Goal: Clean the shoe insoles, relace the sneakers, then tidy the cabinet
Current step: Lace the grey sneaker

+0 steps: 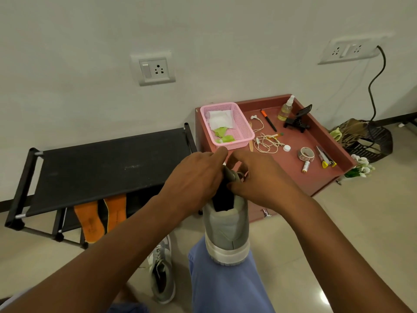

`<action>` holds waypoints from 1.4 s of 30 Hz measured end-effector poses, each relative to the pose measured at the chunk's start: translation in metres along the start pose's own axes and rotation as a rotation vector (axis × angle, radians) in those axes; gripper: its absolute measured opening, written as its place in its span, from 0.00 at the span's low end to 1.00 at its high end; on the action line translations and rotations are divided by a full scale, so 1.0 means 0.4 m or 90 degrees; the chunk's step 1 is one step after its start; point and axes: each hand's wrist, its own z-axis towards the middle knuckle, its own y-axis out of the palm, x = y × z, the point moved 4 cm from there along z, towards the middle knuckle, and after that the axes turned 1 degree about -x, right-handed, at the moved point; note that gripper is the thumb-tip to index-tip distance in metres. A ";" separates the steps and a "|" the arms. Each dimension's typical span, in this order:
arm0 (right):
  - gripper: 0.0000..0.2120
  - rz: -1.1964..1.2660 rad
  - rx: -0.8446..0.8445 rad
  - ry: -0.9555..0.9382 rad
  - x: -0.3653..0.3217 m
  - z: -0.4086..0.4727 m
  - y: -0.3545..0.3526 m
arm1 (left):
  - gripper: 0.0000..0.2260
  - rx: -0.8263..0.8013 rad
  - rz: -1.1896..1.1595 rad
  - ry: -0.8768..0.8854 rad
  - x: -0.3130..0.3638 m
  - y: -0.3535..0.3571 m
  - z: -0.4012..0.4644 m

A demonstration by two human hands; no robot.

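On the knee — grey sneaker (226, 231) | left hand (191, 177) grips its tongue | right hand (259, 177) pinches the lace

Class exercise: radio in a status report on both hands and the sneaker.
Left hand and right hand both pinching at grey sneaker tongue, on knee. Lace hidden. Nothing in the way.

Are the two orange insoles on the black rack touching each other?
Apart. The head view shows a dark strip of rack between the left orange insole and the right orange insole.
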 end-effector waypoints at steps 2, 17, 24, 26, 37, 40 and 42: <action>0.18 -0.027 0.013 0.000 -0.002 0.008 0.006 | 0.07 0.001 0.000 -0.010 -0.003 0.005 -0.002; 0.02 -0.125 0.127 -0.030 0.019 0.038 0.024 | 0.10 0.024 -0.031 0.001 -0.034 0.016 0.023; 0.03 -0.138 0.158 -0.040 0.013 0.045 0.031 | 0.10 0.086 -0.037 -0.002 -0.039 0.026 0.018; 0.02 -0.140 0.156 -0.038 0.006 0.046 0.032 | 0.11 0.098 -0.038 -0.001 -0.038 0.026 0.015; 0.06 -0.123 0.155 0.004 -0.002 0.043 0.027 | 0.11 0.142 -0.076 -0.058 -0.038 0.023 0.005; 0.07 -0.110 0.116 0.015 0.004 0.032 0.014 | 0.15 0.106 -0.070 -0.102 -0.050 0.013 0.004; 0.11 -0.113 0.095 0.026 0.009 0.022 0.002 | 0.16 0.087 -0.057 -0.121 -0.056 0.003 0.000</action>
